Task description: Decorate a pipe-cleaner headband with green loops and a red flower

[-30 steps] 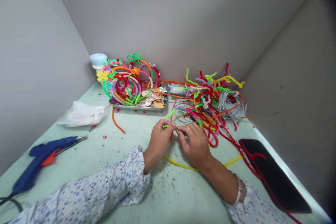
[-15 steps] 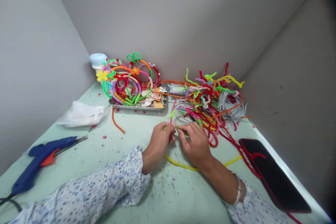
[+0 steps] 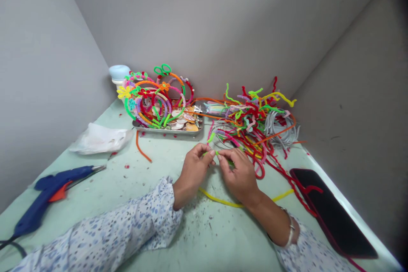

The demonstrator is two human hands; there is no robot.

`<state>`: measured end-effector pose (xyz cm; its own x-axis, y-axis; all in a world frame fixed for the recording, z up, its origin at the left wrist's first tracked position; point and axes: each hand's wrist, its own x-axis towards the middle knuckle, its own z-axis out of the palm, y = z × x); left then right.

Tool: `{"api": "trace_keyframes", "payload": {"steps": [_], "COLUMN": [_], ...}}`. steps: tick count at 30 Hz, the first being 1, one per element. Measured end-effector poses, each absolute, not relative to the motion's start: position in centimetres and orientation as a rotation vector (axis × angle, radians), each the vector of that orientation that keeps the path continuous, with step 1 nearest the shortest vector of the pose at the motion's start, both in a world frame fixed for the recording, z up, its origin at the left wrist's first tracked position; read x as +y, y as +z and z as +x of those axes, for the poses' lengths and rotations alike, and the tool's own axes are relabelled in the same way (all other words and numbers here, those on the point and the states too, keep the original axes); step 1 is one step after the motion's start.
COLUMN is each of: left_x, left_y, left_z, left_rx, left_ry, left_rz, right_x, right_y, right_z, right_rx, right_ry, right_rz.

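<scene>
Between my two hands is a short stretch of green pipe cleaner [image 3: 217, 153]. My left hand [image 3: 195, 170] pinches it between thumb and fingers from the left. On the other side, the thumb and fingertips of my right hand [image 3: 237, 171] close on it, and more green shows under that palm. Just beyond the fingertips a pink, purple and green fuzzy band [image 3: 231, 137] curves in an arc; whether it joins the held piece I cannot tell. A yellow pipe cleaner [image 3: 219, 200] lies on the table below my wrists.
Fuzzy headbands [image 3: 149, 97] stand in a metal tray [image 3: 168, 131] with shell-like pieces. Right of it are tangled pipe cleaners [image 3: 251, 112] and grey hoops [image 3: 280, 129]. A blue glue gun [image 3: 60, 182] and plastic bag [image 3: 100, 138] lie left, a phone [image 3: 334, 212] right.
My fingertips have parted slightly, and more of the green pipe cleaner shows between them. My right hand has shifted a little to the right.
</scene>
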<state>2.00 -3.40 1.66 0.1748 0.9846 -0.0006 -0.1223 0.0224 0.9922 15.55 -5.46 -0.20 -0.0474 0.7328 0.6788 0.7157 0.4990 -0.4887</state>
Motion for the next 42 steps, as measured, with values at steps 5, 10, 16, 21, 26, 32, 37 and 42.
{"api": "trace_keyframes", "payload": {"steps": [5, 10, 16, 21, 26, 32, 37, 42], "left_x": [-3.07, -2.91, -3.06, -3.07, -3.04, -2.91, -2.77, -2.83], "left_y": [1.39, 1.39, 1.73, 1.75, 1.56, 1.43, 1.32, 1.18], "left_z": [1.84, 1.85, 2.02, 2.01, 1.82, 1.78, 1.95, 1.96], "left_rx": [0.98, 0.974, 0.97, 0.973, 0.938, 0.906, 0.913, 0.904], "left_ry": [1.129, 1.126, 1.138, 1.126, 1.121, 1.136, 1.131, 1.122], "left_rz": [1.221, 1.226, 1.18, 1.154, 1.21, 1.295, 1.272, 1.255], "right_x": [-5.56, -5.68, -5.69, -5.69, -5.87, -5.97, -5.88, -5.84], "right_y": [-0.12, -0.06, 0.11, 0.16, 0.23, 0.33, 0.18, 0.16], "right_z": [15.64, 15.67, 15.59, 15.62, 15.64, 15.58, 15.58, 15.6], "right_rx": [-1.731, -1.7, -1.701, -1.696, -1.701, -1.667, -1.652, -1.662], "right_ry": [0.07, 0.109, 0.09, 0.11, 0.156, 0.238, 0.229, 0.184], "right_rz": [-1.245, -1.273, -1.269, -1.255, -1.257, -1.253, -1.26, -1.244]}}
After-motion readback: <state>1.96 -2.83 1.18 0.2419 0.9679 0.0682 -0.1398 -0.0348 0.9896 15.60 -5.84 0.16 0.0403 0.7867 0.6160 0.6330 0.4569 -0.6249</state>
